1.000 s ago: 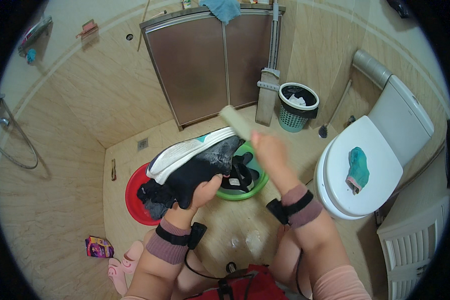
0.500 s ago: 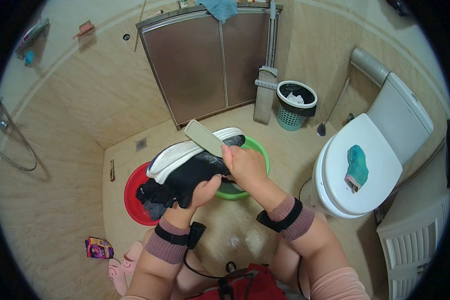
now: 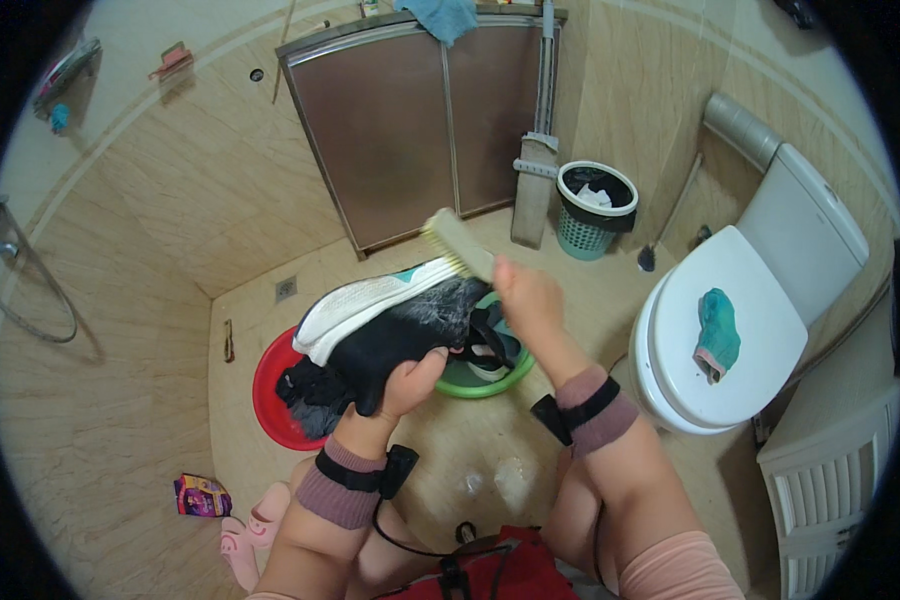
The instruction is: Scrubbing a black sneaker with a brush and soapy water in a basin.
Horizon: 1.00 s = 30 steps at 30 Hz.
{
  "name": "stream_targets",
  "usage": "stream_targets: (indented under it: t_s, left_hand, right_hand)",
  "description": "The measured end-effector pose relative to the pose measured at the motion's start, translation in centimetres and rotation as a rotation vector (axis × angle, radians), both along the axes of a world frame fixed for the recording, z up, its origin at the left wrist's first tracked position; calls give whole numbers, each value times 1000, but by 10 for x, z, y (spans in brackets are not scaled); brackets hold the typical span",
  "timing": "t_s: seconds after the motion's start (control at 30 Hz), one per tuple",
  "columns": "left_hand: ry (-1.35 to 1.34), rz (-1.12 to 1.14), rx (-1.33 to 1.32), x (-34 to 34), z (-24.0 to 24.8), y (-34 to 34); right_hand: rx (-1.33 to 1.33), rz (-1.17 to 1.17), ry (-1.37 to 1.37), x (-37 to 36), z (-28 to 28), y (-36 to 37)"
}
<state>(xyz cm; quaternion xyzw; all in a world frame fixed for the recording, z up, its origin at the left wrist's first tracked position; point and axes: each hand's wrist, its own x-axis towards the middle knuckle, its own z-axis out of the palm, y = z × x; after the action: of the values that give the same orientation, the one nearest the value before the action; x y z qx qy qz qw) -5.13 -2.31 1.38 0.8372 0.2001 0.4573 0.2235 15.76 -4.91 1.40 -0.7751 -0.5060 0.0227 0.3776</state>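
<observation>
My left hand (image 3: 413,382) grips a black shoe (image 3: 395,342) with a thick white sole, tilted on its side above two basins. White suds streak the black upper near its far right end. In my right hand (image 3: 526,300) is a pale scrubbing brush (image 3: 460,243), its bristles at the right end of the sole. Beneath and left of the shoe, a red basin (image 3: 267,402) holds dark wet cloth (image 3: 313,396). To the right, partly hidden by the shoe, a green basin (image 3: 475,391) contains another black-and-white shoe (image 3: 488,362).
A white toilet (image 3: 715,400) stands at right with a teal glove-like cloth (image 3: 717,333) on its lid. A lined bin (image 3: 584,236), flat mop (image 3: 535,200) and brown-panelled cabinet (image 3: 370,130) are at the back. Pink slippers (image 3: 238,550) and a purple packet (image 3: 202,495) lie lower left.
My right hand has moved up and right with the brush, whose bristles now show. More of the suds and of the green basin's contents is visible. My left hand keeps its hold.
</observation>
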Motion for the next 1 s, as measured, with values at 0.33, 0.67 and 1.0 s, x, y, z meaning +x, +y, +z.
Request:
stream_targets:
  t_s: [0.33,0.67,1.0]
  left_hand:
    - [-66,-34,-142,-6,7,-2]
    - [14,5,-33,-7,17,-9]
    - [-268,-226,-501,-9,17,-10]
  right_hand:
    - [169,47,-118,-29,2,-8]
    - [184,51,-255,-40,8,-9]
    - [-68,-73,307,45,-50,25]
